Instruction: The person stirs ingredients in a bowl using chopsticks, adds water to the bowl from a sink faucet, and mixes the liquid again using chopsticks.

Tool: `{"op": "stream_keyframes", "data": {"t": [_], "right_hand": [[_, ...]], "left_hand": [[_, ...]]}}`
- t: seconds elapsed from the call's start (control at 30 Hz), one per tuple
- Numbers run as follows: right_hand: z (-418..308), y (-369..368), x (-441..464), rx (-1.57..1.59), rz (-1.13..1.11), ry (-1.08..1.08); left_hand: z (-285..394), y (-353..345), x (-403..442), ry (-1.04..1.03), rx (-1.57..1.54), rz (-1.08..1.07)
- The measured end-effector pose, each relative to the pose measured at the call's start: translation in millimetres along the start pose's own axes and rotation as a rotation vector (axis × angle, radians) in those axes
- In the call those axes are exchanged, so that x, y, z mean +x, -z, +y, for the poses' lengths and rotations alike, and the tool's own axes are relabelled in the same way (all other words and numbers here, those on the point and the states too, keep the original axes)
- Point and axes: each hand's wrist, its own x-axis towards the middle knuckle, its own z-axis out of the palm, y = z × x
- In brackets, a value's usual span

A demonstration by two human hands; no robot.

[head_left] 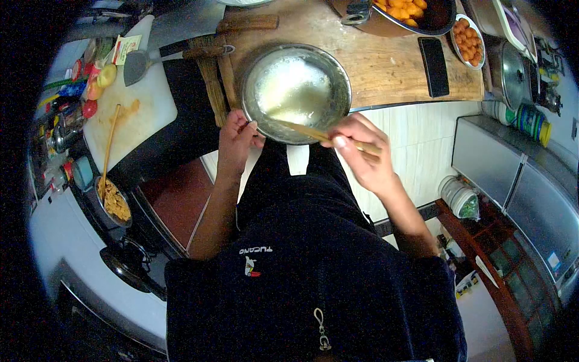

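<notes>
A round metal bowl (342,75) stands at the near edge of the wooden counter, with a pale, shiny, wet-looking content inside. My left hand (237,136) grips the bowl's left rim between thumb and fingers. In my right hand (365,151) is a slim wooden utensil (295,127), its narrow end reaching over the near rim into the bowl. Whether it is a spatula or chopsticks pressed together I cannot tell. Left of the bowl lie a small straw brush (209,78) and a dark-bladed turner (137,66) with a wooden handle.
On the wooden counter (380,66) are a black phone (434,67), a plate of brown balls (468,42) and a pot of orange pieces (422,21). At left lie a white cutting board (151,111) and a bowl of brown food (114,202). A grey fridge (512,181) stands right.
</notes>
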Motion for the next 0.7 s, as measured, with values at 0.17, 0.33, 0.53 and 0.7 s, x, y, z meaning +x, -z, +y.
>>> {"op": "stream_keyframes", "data": {"t": [0.17, 0.33, 0.53, 0.7], "right_hand": [[1, 6, 0, -0.012, 0.009, 0.012], [-1, -4, 2, 0.000, 0.038, 0.032], [-1, 12, -6, 0.024, 0.092, -0.006], [3, -4, -3, 0.057, 0.178, -0.137]], "left_hand": [[-3, -1, -2, 0.007, -0.040, 0.008], [-2, -2, -1, -0.006, -0.045, -0.002], [-7, 0, -2, -0.018, -0.030, -0.020], [0, -6, -4, -0.026, 0.000, -0.005]]}}
